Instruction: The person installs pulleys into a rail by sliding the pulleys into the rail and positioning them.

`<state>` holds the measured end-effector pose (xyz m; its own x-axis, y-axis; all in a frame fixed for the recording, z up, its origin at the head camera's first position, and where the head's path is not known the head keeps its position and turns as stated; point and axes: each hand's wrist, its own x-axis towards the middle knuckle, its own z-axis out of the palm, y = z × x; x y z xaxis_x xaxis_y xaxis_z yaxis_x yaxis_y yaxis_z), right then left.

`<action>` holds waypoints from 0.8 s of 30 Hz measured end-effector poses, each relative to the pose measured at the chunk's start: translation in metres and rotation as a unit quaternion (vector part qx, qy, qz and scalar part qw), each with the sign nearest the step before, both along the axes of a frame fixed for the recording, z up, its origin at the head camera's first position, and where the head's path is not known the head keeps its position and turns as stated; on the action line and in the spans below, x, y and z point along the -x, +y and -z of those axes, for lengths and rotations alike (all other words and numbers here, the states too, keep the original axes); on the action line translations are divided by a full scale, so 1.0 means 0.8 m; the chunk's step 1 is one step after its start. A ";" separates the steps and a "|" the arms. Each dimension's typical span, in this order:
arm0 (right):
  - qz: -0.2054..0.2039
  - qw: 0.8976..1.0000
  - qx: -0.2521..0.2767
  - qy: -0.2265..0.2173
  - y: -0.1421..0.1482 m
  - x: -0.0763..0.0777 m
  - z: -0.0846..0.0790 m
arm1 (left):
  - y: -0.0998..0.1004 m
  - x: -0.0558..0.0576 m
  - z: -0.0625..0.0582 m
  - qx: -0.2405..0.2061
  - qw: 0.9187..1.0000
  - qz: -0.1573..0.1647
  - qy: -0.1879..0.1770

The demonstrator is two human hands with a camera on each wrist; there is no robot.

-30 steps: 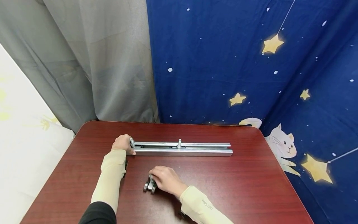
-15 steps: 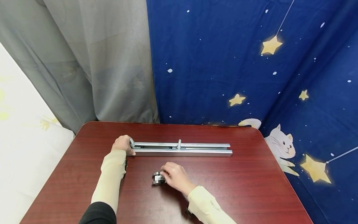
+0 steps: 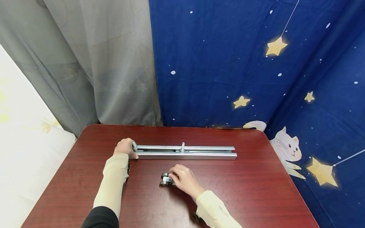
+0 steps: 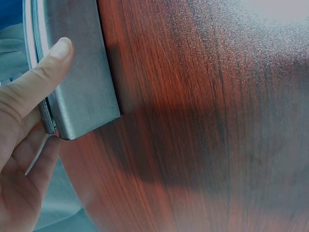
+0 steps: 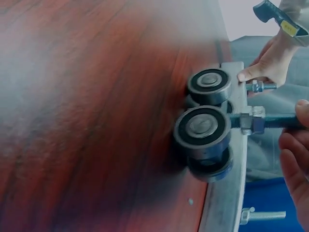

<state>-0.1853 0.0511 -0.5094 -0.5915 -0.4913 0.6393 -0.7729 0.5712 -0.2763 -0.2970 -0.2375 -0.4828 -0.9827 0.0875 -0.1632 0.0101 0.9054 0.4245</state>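
Note:
A silvery metal channel track (image 3: 205,155) lies lengthwise near the back of the table, its slot facing up. My left hand (image 3: 124,147) grips its left end; in the left wrist view the thumb (image 4: 58,53) lies along the side wall. My right hand (image 3: 186,181) pinches the threaded bolt (image 5: 280,121) of a roller trolley (image 5: 203,128), held in front of the track. Its dark-rimmed wheels (image 3: 164,180) point left. Two more bolts stand up from the track, one at its middle (image 3: 183,146) and one beside my left hand (image 3: 134,145).
The reddish-brown wooden table (image 3: 251,190) has rounded back corners. Behind it hang a grey curtain (image 3: 125,79) and a blue curtain (image 3: 205,63) with stars. White fabric (image 3: 28,142) lies beyond the left edge.
My right hand has moved to the right with the trolley, whose wheels have turned from facing toward me to facing left. The left hand and the track have stayed in place.

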 end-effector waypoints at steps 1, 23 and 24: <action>0.003 1.000 0.006 -0.006 0.001 -0.001 0.001 | 0.000 0.000 0.000 -0.002 1.000 0.002 -0.001; 0.051 0.981 0.175 -0.068 -0.015 -0.010 0.036 | 0.002 -0.002 0.000 0.003 1.000 -0.004 0.002; 0.051 0.980 0.178 -0.066 -0.016 -0.011 0.037 | 0.003 -0.003 0.000 0.003 1.000 -0.002 0.003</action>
<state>-0.1768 0.0387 -0.5387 -0.7150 -0.1851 0.6742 -0.6613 0.4920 -0.5663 -0.2947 -0.2355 -0.4827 -0.9838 0.0827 -0.1589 0.0088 0.9082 0.4183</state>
